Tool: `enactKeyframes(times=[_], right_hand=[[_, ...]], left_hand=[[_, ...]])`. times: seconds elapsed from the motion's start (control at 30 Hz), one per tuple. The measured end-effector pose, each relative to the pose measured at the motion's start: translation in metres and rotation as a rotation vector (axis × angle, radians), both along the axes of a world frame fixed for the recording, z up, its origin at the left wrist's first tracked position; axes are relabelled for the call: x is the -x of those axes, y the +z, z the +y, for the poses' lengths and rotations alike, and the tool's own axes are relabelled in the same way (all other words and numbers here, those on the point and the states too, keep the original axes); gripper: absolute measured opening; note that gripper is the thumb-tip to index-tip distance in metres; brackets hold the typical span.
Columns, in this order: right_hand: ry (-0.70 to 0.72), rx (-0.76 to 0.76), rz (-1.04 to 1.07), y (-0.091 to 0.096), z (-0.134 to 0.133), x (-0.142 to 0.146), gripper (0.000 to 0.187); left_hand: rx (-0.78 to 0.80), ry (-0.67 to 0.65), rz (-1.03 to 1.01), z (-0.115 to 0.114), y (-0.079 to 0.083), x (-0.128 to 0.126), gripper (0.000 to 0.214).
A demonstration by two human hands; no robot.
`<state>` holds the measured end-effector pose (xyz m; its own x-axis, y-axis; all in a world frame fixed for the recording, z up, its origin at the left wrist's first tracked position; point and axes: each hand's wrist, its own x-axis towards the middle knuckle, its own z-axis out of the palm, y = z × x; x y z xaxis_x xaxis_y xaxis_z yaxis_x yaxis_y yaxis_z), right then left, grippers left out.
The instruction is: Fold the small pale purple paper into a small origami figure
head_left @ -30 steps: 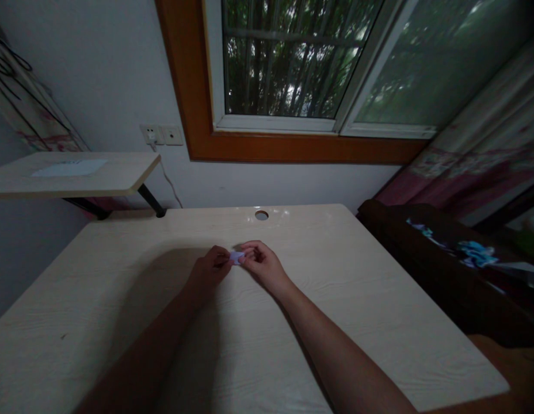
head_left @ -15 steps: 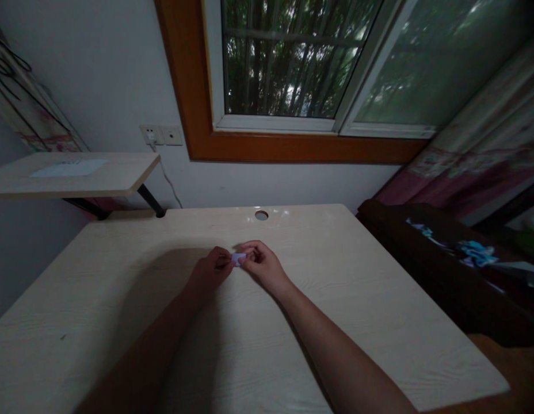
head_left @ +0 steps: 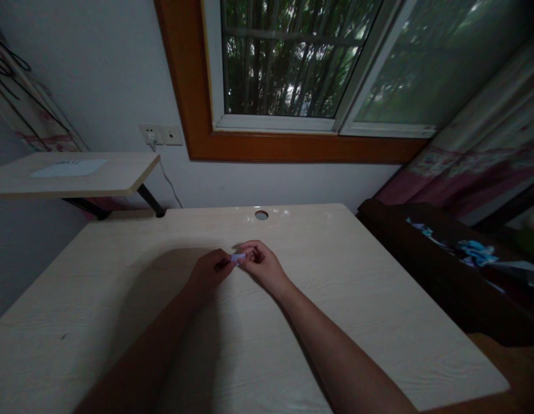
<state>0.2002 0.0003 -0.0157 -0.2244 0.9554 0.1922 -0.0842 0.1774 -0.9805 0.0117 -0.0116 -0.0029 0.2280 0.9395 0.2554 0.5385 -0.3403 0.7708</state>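
Observation:
Between my two hands is a small piece of pale purple paper [head_left: 237, 258], apparently folded, held just over the middle of the wooden desk [head_left: 336, 276]. My left hand [head_left: 210, 269] pinches its left side with thumb and curled fingers. On its right side, my right hand [head_left: 262, 262] grips it between thumb and forefinger, with the other fingers bent. Fingertips cover both ends of the paper, so its full shape is hidden.
A raised shelf [head_left: 77, 181] with a paper sheet [head_left: 71, 168] stands at the back left. Behind the hands is a round cable hole [head_left: 262, 215]. A dark brown piece of furniture [head_left: 405, 253] with a crumpled blue item [head_left: 476, 253] sits at the right.
The left thumb and fingers have shifted slightly on the paper, and less of its face shows. My right hand is nearly still.

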Motion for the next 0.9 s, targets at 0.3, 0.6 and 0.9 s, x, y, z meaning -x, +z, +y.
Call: enactKeyframes(times=[0.3, 0.6, 0.9], right_hand=[[0.023, -0.002, 0.031, -0.0052, 0.0019, -0.0001, 0.034], [-0.016, 0.001, 0.075, -0.0038, 0.0018, 0.0030, 0.034], [0.021, -0.068, -0.060, -0.0077, 0.0005, 0.0040, 0.039]], left_hand=[[0.058, -0.027, -0.029, 0.0004, 0.0014, 0.0016, 0.023], [0.025, -0.005, -0.084, -0.0012, 0.0033, 0.0009, 0.014], [-0.007, -0.015, -0.153, -0.0002, 0.0008, -0.0009, 0.020]])
